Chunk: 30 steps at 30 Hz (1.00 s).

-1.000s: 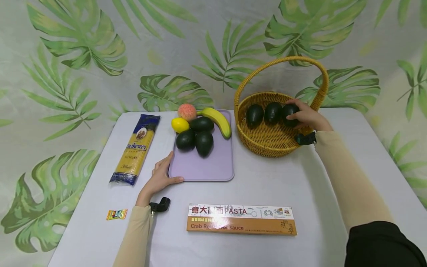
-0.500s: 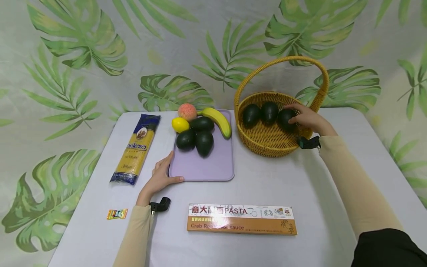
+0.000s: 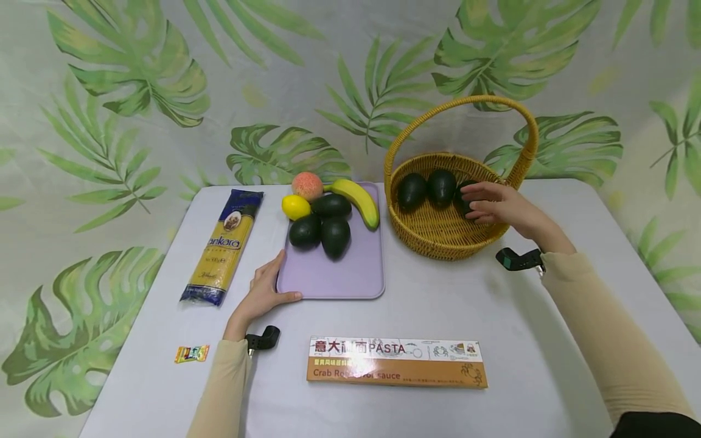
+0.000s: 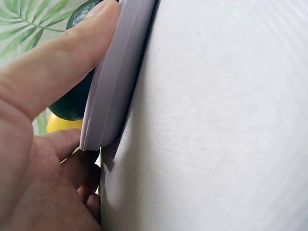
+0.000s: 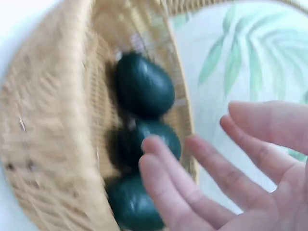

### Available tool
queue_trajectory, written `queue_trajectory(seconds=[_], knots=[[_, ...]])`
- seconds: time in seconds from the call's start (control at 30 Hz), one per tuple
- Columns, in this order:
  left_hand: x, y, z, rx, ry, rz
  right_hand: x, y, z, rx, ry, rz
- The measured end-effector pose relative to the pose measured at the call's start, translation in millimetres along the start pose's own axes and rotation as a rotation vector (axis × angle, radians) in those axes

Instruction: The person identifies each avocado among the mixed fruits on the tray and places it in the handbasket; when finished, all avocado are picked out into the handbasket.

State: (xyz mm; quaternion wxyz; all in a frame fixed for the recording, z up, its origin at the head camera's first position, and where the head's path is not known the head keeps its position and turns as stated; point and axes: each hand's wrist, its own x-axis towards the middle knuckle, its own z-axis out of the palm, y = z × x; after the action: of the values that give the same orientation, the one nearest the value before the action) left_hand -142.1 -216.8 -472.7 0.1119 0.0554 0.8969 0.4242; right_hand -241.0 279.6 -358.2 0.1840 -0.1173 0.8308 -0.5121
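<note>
Right hand (image 3: 509, 210): fingers spread, nothing held, over the right side of the basket (image 3: 438, 244). Basket woven, oval, handle arched. Inside, toward the back: a row of three avocados (image 3: 441, 187), dark green, smooth, egg-shaped. Left hand (image 3: 263, 295): thumb and fingers spread apart, against the near left corner of the tray (image 3: 334, 281), lilac, low-rimmed. Tray carries three more avocados (image 3: 335, 236) and a curved banana (image 3: 359, 202). Box (image 3: 397, 362) flat on the white counter (image 3: 438, 304). Rightmost basket avocado largely hidden by fingers; contact cannot be told. Right wrist view blurred. Glare washes out some box lettering.
</note>
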Motion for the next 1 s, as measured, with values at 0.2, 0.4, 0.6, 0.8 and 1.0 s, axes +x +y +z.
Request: queue_trajectory(seconds=[0.2,0.4,0.6,0.8,1.0], knots=[[-0.2,-0.5,-0.2,0.000,-0.004,-0.001,-7.0,-9,32,0.034,-0.049,-0.112],[0.5,-2.0,0.1,-0.001,-0.001,0.005,-3.8,-23,64,0.047,-0.169,-0.203],[0.5,-2.4,0.1,-0.002,0.000,0.009,6.9,-34,93,0.044,-0.274,-0.215],[0.8,-3.7,0.6,0.001,-0.001,0.013,25.4,-39,120,-0.008,-0.343,-0.251],[0.9,-4.0,-0.1,0.001,0.004,0.019,48.9,-41,143,-0.052,-0.381,-0.259]])
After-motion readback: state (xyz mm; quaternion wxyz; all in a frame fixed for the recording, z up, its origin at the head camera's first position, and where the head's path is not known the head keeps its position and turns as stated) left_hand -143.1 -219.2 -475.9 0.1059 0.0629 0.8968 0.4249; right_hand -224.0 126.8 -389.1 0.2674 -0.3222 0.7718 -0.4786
